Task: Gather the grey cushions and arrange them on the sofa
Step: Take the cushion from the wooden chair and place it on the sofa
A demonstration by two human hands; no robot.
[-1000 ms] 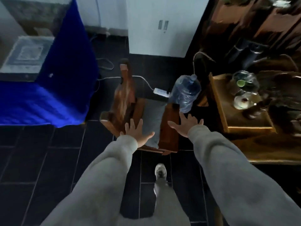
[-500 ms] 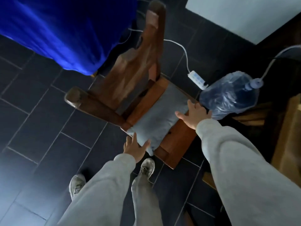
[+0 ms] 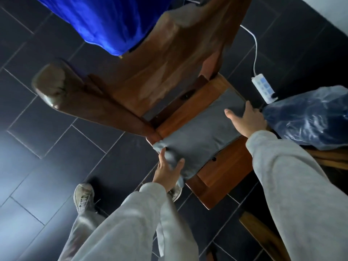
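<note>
Wooden chair (image 3: 143, 76) fills the frame, far nearer than a second ago, when both hands hovered open above it. Grey cushion (image 3: 199, 136) lies flat on its seat, at centre. Half a second ago the hands were just reaching its edges; now the left hand (image 3: 167, 171), at 6 o'clock of the cushion, bunches the near corner, fingers (image 3: 162, 157) clamped on the fabric, while the right hand (image 3: 246, 121), at 2 o'clock, lies over the far edge with fingers spread, thumb on top. The pick-up looks under way, though the cushion is not yet lifted. No sofa shows; blue cloth (image 3: 105, 21) at 11 o'clock hides whatever it covers. Whether the right fingertips curl under the edge cannot be told. Plastic water bottle (image 3: 308, 117) at 3 o'clock is cut off; power strip (image 3: 263, 89) sits beside it.
</note>
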